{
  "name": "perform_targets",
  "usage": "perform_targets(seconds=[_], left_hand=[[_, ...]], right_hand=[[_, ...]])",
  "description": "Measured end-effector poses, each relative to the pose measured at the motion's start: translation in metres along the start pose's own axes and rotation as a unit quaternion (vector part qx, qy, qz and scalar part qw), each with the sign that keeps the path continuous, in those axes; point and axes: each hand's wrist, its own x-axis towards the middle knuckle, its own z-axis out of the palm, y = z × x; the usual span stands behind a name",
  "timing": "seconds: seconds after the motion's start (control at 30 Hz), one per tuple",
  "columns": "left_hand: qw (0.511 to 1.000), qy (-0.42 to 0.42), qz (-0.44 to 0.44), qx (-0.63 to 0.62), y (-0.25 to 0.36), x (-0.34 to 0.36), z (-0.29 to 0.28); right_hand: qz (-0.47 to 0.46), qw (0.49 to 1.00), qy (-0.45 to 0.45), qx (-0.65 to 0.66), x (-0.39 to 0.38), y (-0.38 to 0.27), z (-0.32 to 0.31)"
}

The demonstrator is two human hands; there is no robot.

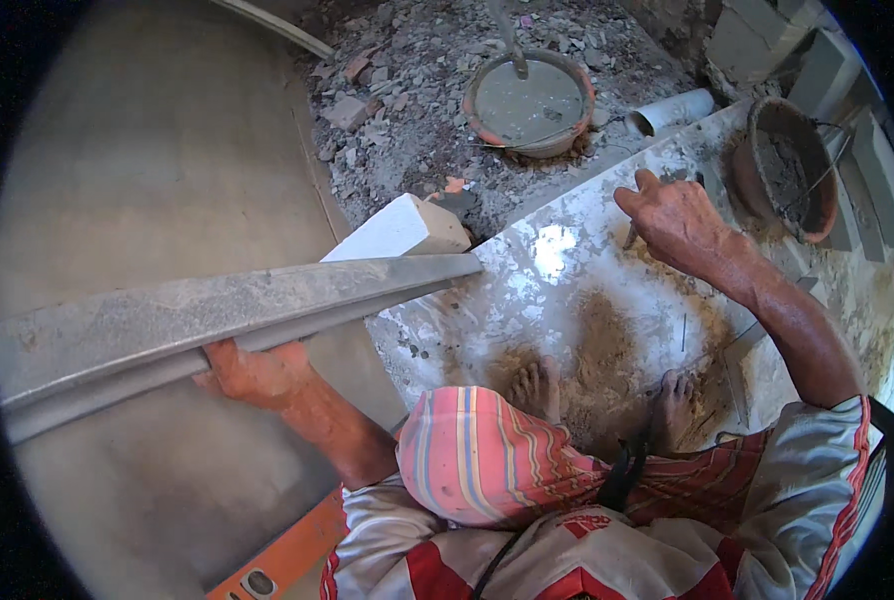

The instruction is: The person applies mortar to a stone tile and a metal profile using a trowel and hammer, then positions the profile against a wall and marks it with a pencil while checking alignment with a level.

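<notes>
My left hand is closed around the lower edge of a long grey metal straightedge. The bar runs from the left rim of the view to the middle, its far end next to a white block. Above the pale, smeared slab my right hand is curled shut. A small brownish bit shows below its fingers, but what it holds, if anything, I cannot make out.
A bucket of wet grey mortar stands on rubble, a stick in it. Right of it lie a white pipe and a tilted mortar bucket. An orange spirit level is at lower left. My bare feet are on the slab.
</notes>
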Motion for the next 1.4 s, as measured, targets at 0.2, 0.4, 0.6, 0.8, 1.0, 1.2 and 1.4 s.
perform_targets(seconds=[0.2,0.4,0.6,0.8,1.0,1.2,1.4], left_hand=[[0.998,0.047,-0.009,-0.041,0.020,-0.019,-0.025],[0.856,-0.076,0.326,0.395,0.029,-0.014,-0.079],[0.990,0.134,0.048,0.026,0.034,-0.019,-0.089],[0.940,0.126,0.131,0.289,0.044,-0.021,-0.108],[0.983,0.184,0.019,0.018,0.048,-0.014,-0.127],[0.968,0.236,0.021,0.082,0.058,-0.008,-0.115],[0.947,0.280,0.048,0.152,0.064,0.012,-0.119]], right_hand=[[0.013,1.000,0.001,-0.010,0.003,-0.001,0.005],[0.007,0.999,0.026,-0.030,0.003,0.005,0.003],[0.018,0.999,0.020,-0.037,0.000,0.009,0.007],[0.008,0.999,0.037,-0.032,-0.003,0.013,0.009],[0.035,0.999,0.015,-0.026,-0.002,0.019,0.007],[0.041,0.999,0.013,-0.016,0.002,0.016,0.011],[0.033,0.998,0.053,0.007,-0.003,0.024,0.005]])
